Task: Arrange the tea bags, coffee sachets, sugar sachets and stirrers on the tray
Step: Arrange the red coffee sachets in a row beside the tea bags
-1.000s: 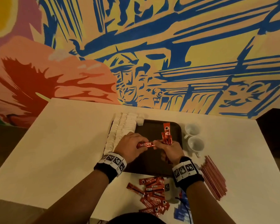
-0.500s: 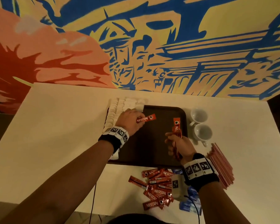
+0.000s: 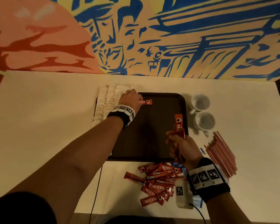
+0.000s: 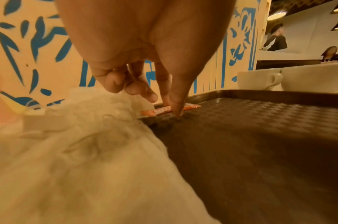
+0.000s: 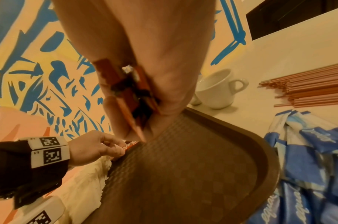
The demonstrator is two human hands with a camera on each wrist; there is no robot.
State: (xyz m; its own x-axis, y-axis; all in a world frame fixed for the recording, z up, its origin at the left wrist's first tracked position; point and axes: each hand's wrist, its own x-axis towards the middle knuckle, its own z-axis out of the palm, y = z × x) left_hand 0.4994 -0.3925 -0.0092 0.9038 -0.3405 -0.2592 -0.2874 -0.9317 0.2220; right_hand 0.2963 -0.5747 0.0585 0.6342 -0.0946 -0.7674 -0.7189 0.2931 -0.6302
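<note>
A dark brown tray (image 3: 145,143) lies on the white table. My left hand (image 3: 131,101) reaches its far left corner and pinches a single red coffee sachet (image 3: 146,102) that lies flat on the tray (image 4: 260,136); thumb and index finger hold this sachet (image 4: 162,109). Rows of white tea bags (image 3: 107,102) cover the tray's left edge. My right hand (image 3: 183,146) grips a bundle of coffee sachets (image 3: 178,125) upright over the tray's right edge, and the bundle (image 5: 129,94) is visible inside the fist.
Loose coffee sachets (image 3: 158,183) are piled on the table in front of the tray, beside blue sugar sachets (image 5: 308,166). Pink stirrers (image 3: 220,152) lie at the right. Two white cups (image 3: 200,102) stand right of the tray. A white tagged device (image 3: 183,196) lies near my right wrist.
My left hand took one sachet away from the right hand, carried it to the tray's far left and lowered it onto the tray. The right hand drifted right with its bundle.
</note>
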